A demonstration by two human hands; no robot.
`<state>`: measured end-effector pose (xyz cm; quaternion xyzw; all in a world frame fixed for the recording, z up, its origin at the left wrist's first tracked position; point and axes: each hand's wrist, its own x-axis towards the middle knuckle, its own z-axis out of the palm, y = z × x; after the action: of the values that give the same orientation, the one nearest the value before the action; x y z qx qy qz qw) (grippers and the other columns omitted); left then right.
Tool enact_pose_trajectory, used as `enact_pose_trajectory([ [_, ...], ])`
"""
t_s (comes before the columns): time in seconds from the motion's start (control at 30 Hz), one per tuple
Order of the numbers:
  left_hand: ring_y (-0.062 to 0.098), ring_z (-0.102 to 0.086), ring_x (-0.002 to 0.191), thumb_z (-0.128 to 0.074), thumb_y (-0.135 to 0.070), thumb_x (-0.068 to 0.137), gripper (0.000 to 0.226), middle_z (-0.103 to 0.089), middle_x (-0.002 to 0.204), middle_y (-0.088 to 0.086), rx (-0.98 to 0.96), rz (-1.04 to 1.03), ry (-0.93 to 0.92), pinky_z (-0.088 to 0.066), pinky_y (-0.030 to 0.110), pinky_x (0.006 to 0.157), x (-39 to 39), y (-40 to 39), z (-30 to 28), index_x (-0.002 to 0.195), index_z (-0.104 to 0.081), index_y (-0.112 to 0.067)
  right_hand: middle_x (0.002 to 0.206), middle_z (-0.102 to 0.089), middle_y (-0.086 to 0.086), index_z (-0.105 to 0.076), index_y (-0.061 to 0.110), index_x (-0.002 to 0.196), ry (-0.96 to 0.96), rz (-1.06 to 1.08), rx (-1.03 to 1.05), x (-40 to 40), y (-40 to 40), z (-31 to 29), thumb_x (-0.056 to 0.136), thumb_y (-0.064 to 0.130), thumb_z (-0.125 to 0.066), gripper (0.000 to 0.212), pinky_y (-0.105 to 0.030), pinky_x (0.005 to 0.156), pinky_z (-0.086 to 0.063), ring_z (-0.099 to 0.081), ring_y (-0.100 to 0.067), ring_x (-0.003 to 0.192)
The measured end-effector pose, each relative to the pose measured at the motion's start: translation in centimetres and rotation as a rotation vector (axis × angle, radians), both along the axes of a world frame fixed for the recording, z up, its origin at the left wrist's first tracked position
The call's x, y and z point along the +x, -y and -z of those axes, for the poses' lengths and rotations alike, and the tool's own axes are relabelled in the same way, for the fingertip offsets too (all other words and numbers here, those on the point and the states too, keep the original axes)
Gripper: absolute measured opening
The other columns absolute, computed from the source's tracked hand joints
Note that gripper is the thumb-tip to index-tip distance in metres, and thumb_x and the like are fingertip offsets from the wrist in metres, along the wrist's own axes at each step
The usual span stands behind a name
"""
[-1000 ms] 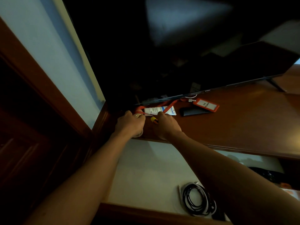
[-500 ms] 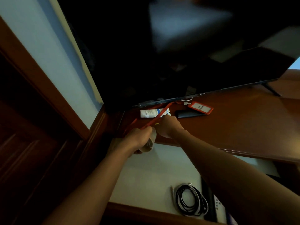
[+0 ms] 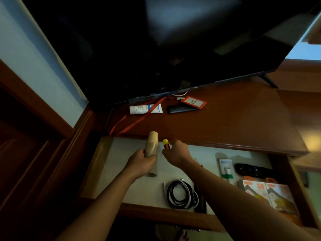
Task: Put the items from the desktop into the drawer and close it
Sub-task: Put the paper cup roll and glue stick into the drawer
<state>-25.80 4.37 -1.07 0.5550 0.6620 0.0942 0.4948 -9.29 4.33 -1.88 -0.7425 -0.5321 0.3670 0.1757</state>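
Note:
My left hand (image 3: pixel 141 161) grips a tall stack of tan paper cups (image 3: pixel 152 145), held over the open drawer (image 3: pixel 128 148) near its back left. Just right of it my right hand (image 3: pixel 175 153) holds a small yellow-capped orange marker (image 3: pixel 166 143) above the drawer. On the wooden desktop (image 3: pixel 225 122) behind lie a white tube (image 3: pixel 145 109), a dark flat case (image 3: pixel 180 109) and an orange badge holder (image 3: pixel 193 101) with its orange lanyard (image 3: pixel 137 121) trailing to the desk edge.
A large dark TV (image 3: pixel 173 49) stands over the back of the desk. Inside the drawer lie a coiled black cable (image 3: pixel 180 194), a black remote (image 3: pixel 253 170), a white packet (image 3: pixel 225 168) and orange boxes (image 3: pixel 267 192). The drawer's front rail (image 3: pixel 165 215) is near me.
Both hands pulled back from the desktop and down over the drawer, the left bringing the cup stack, the right the marker. The lanyard now lies loose on the desk.

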Motion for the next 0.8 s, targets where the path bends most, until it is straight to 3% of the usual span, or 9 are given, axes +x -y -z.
enact_pose_trajectory([
  [0.07,0.017,-0.063,0.094,-0.061,-0.040,0.089,0.042,-0.061,0.108,-0.002,-0.010,0.000,-0.040,-0.056,0.037,0.080,-0.1,1.0,0.7,0.126,-0.049,-0.025,0.109,-0.062,-0.013,-0.058,0.003,0.121,-0.028,0.016,-0.059,0.0,1.3,1.1,0.089,0.025,-0.066,0.040,-0.034,0.074,-0.051,-0.064,-0.029,0.098],
  [0.17,0.017,-0.063,0.093,-0.063,-0.039,0.087,0.050,-0.060,0.110,0.000,-0.047,0.012,-0.083,-0.056,0.036,0.078,-0.5,2.6,2.0,0.131,-0.045,-0.024,0.098,-0.064,-0.012,-0.057,0.002,0.120,-0.085,0.026,-0.126,-0.1,3.4,3.0,0.087,0.022,-0.066,0.039,-0.040,0.073,-0.057,-0.067,-0.029,0.085],
  [0.27,0.015,-0.061,0.091,-0.066,-0.038,0.084,0.062,-0.058,0.112,0.000,-0.072,0.042,-0.129,-0.052,0.029,0.067,-1.0,3.8,3.5,0.139,-0.041,-0.023,0.095,-0.059,-0.007,-0.057,0.003,0.121,-0.056,0.049,-0.170,-0.3,5.3,4.7,0.088,0.021,-0.064,0.037,-0.033,0.068,-0.054,-0.065,-0.025,0.084],
  [0.33,0.016,-0.061,0.094,-0.067,-0.039,0.083,0.068,-0.056,0.116,0.000,-0.106,0.071,-0.153,-0.053,0.030,0.071,-1.3,4.0,4.5,0.142,-0.038,-0.022,0.095,-0.059,-0.007,-0.057,0.003,0.121,-0.051,0.055,-0.198,-0.5,6.0,5.5,0.089,0.020,-0.063,0.036,-0.032,0.067,-0.053,-0.065,-0.024,0.085],
  [0.47,0.019,-0.060,0.100,-0.070,-0.040,0.081,0.069,-0.058,0.129,0.003,-0.153,0.163,-0.201,-0.053,0.031,0.079,-1.6,3.6,6.4,0.141,-0.041,-0.020,0.093,-0.064,-0.011,-0.060,0.006,0.099,-0.044,0.048,-0.280,-1.7,6.4,6.7,0.084,0.020,-0.062,0.020,-0.035,0.062,-0.054,-0.064,-0.026,0.079],
  [0.57,0.021,-0.061,0.100,-0.072,-0.041,0.078,0.066,-0.061,0.127,0.005,-0.153,0.216,-0.245,-0.050,0.029,0.075,-1.9,3.3,7.5,0.134,-0.046,-0.020,0.087,-0.061,-0.011,-0.055,0.009,0.088,0.033,0.038,-0.326,-2.9,7.0,7.6,0.082,0.024,-0.060,0.017,-0.027,0.052,-0.038,-0.057,-0.028,0.075],
  [0.7,0.028,-0.062,0.108,-0.071,-0.046,0.075,0.066,-0.062,0.126,0.008,-0.133,0.250,-0.277,-0.050,0.031,0.081,-2.9,3.0,8.7,0.131,-0.048,-0.018,0.102,-0.065,-0.017,-0.058,0.006,0.100,0.088,0.047,-0.386,-4.8,7.6,8.3,0.082,0.023,-0.060,0.025,-0.028,0.063,-0.039,-0.063,-0.033,0.094],
  [0.8,0.026,-0.062,0.107,-0.070,-0.048,0.078,0.065,-0.062,0.125,0.008,-0.150,0.280,-0.255,-0.047,0.029,0.077,-3.6,2.8,9.5,0.131,-0.046,-0.018,0.111,-0.063,-0.019,-0.058,0.002,0.104,0.096,0.068,-0.427,-5.7,7.4,8.9,0.079,0.015,-0.064,0.029,-0.028,0.063,-0.041,-0.063,-0.034,0.098],
])
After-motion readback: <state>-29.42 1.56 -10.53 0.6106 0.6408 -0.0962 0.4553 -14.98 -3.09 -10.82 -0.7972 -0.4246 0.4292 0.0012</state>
